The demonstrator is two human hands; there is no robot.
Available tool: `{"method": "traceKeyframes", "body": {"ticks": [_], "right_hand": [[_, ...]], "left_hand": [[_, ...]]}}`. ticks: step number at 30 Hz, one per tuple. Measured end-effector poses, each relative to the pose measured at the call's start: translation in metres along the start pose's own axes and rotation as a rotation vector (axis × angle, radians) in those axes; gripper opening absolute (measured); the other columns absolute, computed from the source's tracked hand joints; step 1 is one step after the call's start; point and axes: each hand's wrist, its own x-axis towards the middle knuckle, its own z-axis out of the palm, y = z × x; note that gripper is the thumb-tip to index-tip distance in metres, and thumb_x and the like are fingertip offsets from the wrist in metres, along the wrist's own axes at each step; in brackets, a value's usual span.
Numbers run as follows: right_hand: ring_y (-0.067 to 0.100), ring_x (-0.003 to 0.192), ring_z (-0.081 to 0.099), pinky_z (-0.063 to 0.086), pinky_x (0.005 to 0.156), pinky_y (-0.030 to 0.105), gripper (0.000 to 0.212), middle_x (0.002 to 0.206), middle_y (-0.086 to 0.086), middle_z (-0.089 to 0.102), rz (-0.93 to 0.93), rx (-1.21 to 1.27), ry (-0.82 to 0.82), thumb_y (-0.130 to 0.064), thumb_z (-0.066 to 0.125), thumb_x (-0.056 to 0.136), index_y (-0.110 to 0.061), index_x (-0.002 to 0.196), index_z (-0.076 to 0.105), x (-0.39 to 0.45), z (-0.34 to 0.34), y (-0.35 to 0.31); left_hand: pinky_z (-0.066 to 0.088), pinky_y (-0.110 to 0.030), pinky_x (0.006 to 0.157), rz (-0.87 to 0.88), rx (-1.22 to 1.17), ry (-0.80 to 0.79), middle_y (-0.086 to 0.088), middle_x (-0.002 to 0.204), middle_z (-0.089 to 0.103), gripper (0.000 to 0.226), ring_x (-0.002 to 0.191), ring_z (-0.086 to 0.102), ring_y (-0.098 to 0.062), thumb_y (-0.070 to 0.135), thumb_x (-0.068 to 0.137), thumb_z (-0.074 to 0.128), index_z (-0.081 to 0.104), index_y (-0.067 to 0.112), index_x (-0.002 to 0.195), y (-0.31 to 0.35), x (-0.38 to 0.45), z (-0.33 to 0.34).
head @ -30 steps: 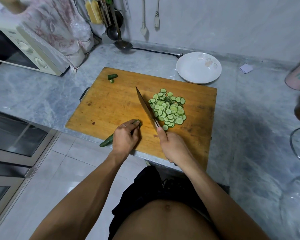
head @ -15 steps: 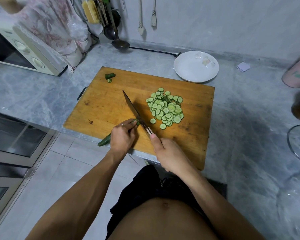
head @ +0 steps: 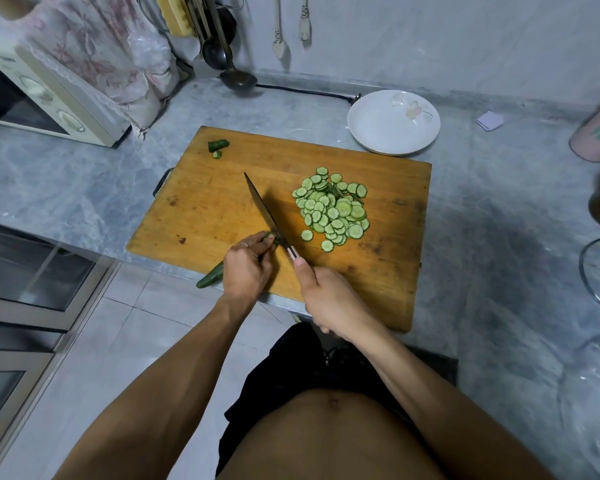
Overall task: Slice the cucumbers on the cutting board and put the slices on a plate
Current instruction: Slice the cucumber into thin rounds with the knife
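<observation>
Wooden cutting board (head: 222, 202) on the grey marbled surface (head: 84, 188), under both hands; left hand (head: 246, 268) curled over a cucumber (head: 211, 278) at the board's near edge, fingertips pinning the cut end, dark tail sticking out behind the palm and past the board's edge; right hand (head: 329, 299) clamped round the handle of a knife (head: 265, 211), blade running away from the knuckles, its heel right against the left fingertips and the cucumber's end; hard to tell whether the edge is touching the board or just above it.

Pile of slices (head: 333, 209) just beyond the right hand, a few strays lying at the pile's near side; two cut-off ends (head: 218, 147) well beyond the left hand, at the far corner; white plate (head: 394, 121) far past the pile, off the board, nothing on it.

Slicing step in hand, most likely a fresh cucumber just begun; plating not yet started.

Next move by judgement: short, even downward cuts beside the left fingertips, fingers creeping back along the cucumber after each one, tips kept tucked away from the blade; later, gathering the pile and carrying it over to the plate.
</observation>
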Motion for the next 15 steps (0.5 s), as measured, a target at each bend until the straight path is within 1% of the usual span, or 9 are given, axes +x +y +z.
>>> {"method": "traceKeyframes", "body": {"ticks": [2,4,7,9,11,12,13,15], "right_hand": [[0.024,0.061,0.053,0.054,0.069,0.043,0.059,0.065,0.000,0.048,0.011,0.013,0.004,-0.058,0.021,0.104,-0.017,0.071,0.049,0.008,0.004,-0.001],[0.029,0.072,0.057,0.056,0.075,0.047,0.061,0.066,0.001,0.047,0.006,0.008,0.012,-0.056,0.020,0.104,-0.014,0.074,0.052,0.011,0.008,-0.002],[0.034,0.079,0.063,0.057,0.075,0.050,0.066,0.071,0.005,0.054,0.018,0.010,0.037,-0.057,0.021,0.104,-0.008,0.081,0.060,0.012,0.010,-0.002],[0.033,0.078,0.063,0.056,0.070,0.045,0.068,0.072,0.006,0.058,0.024,0.009,0.056,-0.057,0.022,0.104,-0.006,0.082,0.064,0.013,0.008,0.001],[0.029,0.074,0.061,0.047,0.064,0.035,0.067,0.071,0.004,0.058,0.024,-0.011,0.079,-0.056,0.024,0.104,-0.007,0.081,0.063,0.015,0.004,0.003],[0.028,0.072,0.059,0.044,0.062,0.033,0.065,0.071,0.004,0.058,0.022,-0.023,0.091,-0.055,0.024,0.104,-0.008,0.080,0.062,0.015,0.002,0.004],[0.027,0.069,0.059,0.045,0.061,0.034,0.065,0.070,0.004,0.058,0.019,-0.028,0.102,-0.056,0.025,0.104,-0.009,0.079,0.061,0.015,-0.001,0.005],[0.026,0.061,0.058,0.054,0.060,0.041,0.066,0.066,0.004,0.056,0.023,-0.019,0.109,-0.057,0.024,0.103,-0.010,0.075,0.059,0.015,-0.006,0.007]], "left_hand": [[0.048,-0.025,0.091,0.014,0.006,0.009,-0.015,0.109,0.071,0.023,0.095,0.070,-0.028,0.000,0.078,0.067,0.076,0.004,0.099,0.001,-0.001,0.001],[0.046,-0.021,0.089,0.010,0.006,0.018,-0.015,0.107,0.072,0.024,0.093,0.070,-0.028,-0.003,0.076,0.069,0.076,0.004,0.098,0.002,0.000,0.001],[0.048,-0.025,0.089,0.004,0.011,0.014,-0.016,0.107,0.072,0.023,0.093,0.071,-0.028,0.001,0.078,0.067,0.076,0.004,0.099,0.001,0.000,-0.001],[0.050,-0.028,0.089,0.001,0.011,0.016,-0.015,0.108,0.072,0.024,0.094,0.070,-0.028,0.004,0.079,0.065,0.076,0.005,0.101,0.001,-0.001,-0.001],[0.049,-0.026,0.091,-0.018,0.003,0.013,-0.014,0.109,0.071,0.023,0.096,0.070,-0.026,0.003,0.081,0.068,0.076,0.006,0.102,0.001,0.000,0.000],[0.049,-0.024,0.092,-0.030,-0.004,0.011,-0.013,0.110,0.071,0.023,0.097,0.070,-0.026,0.002,0.081,0.069,0.076,0.006,0.102,0.002,0.000,0.000],[0.048,-0.023,0.092,-0.041,-0.012,0.013,-0.012,0.111,0.071,0.022,0.097,0.069,-0.025,0.002,0.081,0.069,0.076,0.007,0.102,0.002,0.000,0.000],[0.047,-0.020,0.091,-0.053,-0.024,0.019,-0.011,0.111,0.071,0.022,0.096,0.070,-0.024,0.003,0.082,0.070,0.076,0.008,0.102,0.003,0.000,-0.001]]}}
